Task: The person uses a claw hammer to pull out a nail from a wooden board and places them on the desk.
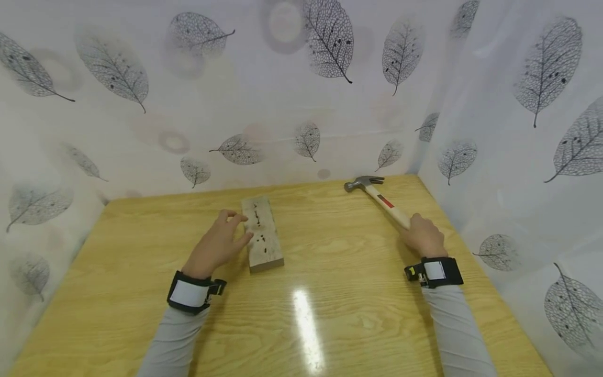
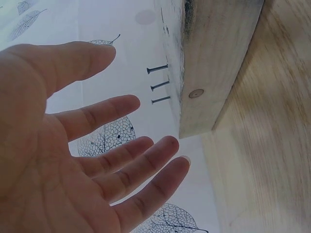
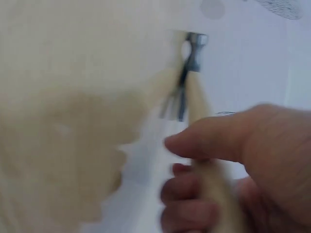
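Note:
A wooden block (image 1: 270, 238) lies on the table left of centre, its top face marked by a row of dark spots. In the left wrist view, nails (image 2: 159, 86) stick out of the block's face. My left hand (image 1: 216, 243) is beside the block's left edge, fingers spread and holding nothing; in its wrist view the fingertips are apart from the wood. On the right, my right hand (image 1: 425, 236) grips the lower handle of a claw hammer (image 1: 377, 195). The hammer's metal head points away from me, near the table's back edge. Blur softens the right wrist view.
The wood-grain table (image 1: 348, 303) meets a pale curtain (image 1: 273, 104) with leaf prints at the back and sides. A bright reflection lies on the table's front middle. Each wrist wears a black strap (image 1: 193, 293).

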Demonstrator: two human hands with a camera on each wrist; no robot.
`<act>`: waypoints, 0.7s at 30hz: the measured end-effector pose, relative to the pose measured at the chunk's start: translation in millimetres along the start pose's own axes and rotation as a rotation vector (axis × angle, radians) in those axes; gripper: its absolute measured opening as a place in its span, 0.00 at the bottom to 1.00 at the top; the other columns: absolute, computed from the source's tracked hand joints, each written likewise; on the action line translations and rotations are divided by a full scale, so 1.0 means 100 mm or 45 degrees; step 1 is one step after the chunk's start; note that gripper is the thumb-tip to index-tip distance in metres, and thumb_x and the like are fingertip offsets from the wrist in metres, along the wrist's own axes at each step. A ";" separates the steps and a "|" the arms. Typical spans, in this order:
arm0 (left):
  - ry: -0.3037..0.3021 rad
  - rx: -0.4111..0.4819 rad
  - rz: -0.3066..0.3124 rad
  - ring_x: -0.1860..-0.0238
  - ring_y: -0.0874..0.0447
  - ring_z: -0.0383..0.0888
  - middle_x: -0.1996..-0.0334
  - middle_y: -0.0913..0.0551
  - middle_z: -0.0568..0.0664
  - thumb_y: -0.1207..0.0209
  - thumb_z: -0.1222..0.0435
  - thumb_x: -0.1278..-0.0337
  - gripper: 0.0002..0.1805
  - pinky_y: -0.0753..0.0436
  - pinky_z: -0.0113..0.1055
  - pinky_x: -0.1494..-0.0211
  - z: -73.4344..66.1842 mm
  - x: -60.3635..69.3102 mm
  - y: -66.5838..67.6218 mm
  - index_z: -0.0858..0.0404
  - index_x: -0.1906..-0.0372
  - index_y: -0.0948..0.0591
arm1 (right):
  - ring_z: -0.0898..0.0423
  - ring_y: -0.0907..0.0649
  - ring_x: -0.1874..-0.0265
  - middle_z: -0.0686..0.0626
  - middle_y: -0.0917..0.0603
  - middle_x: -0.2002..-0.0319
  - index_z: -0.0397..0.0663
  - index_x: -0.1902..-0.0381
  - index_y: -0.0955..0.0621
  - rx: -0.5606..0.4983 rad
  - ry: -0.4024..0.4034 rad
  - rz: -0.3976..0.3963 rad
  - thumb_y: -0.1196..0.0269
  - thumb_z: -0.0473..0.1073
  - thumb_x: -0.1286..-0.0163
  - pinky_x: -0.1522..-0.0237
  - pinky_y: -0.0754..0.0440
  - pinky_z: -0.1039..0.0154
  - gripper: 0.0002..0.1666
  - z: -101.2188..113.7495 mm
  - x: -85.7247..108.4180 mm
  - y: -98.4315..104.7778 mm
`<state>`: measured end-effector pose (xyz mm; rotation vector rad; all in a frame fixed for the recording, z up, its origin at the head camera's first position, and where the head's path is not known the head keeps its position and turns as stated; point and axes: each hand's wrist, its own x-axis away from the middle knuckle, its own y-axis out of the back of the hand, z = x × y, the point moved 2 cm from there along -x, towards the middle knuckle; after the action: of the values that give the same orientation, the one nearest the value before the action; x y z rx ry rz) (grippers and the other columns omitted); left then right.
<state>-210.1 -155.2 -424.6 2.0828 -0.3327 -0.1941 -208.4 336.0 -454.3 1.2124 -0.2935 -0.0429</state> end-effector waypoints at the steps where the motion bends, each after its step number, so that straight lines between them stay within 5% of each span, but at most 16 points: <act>1: -0.004 0.003 0.003 0.40 0.23 0.66 0.29 0.39 0.68 0.45 0.52 0.26 0.28 0.18 0.59 0.44 0.00 0.00 0.00 0.65 0.31 0.28 | 0.44 0.22 0.75 0.39 0.24 0.73 0.32 0.60 0.28 0.001 0.003 -0.027 0.45 0.53 0.27 0.76 0.27 0.52 0.24 -0.01 -0.01 -0.02; 13: -0.099 0.062 -0.070 0.34 0.29 0.63 0.32 0.35 0.65 0.44 0.54 0.26 0.32 0.23 0.60 0.36 -0.04 -0.03 0.00 0.62 0.25 0.34 | 0.48 0.25 0.83 0.45 0.24 0.81 0.38 0.68 0.20 0.028 0.054 -0.218 0.36 0.51 0.33 0.85 0.31 0.56 0.19 -0.09 -0.01 0.02; 21: -0.189 0.027 -0.142 0.36 0.29 0.61 0.36 0.32 0.65 0.41 0.57 0.28 0.36 0.22 0.58 0.37 -0.17 -0.05 -0.07 0.62 0.22 0.39 | 0.50 0.25 0.84 0.47 0.22 0.81 0.39 0.67 0.17 0.074 0.131 -0.197 0.34 0.46 0.35 0.85 0.32 0.57 0.13 0.04 0.11 0.20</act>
<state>-209.6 -136.7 -421.7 2.1148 -0.3085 -0.4148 -201.4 337.3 -432.4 1.2888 -0.1114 -0.1062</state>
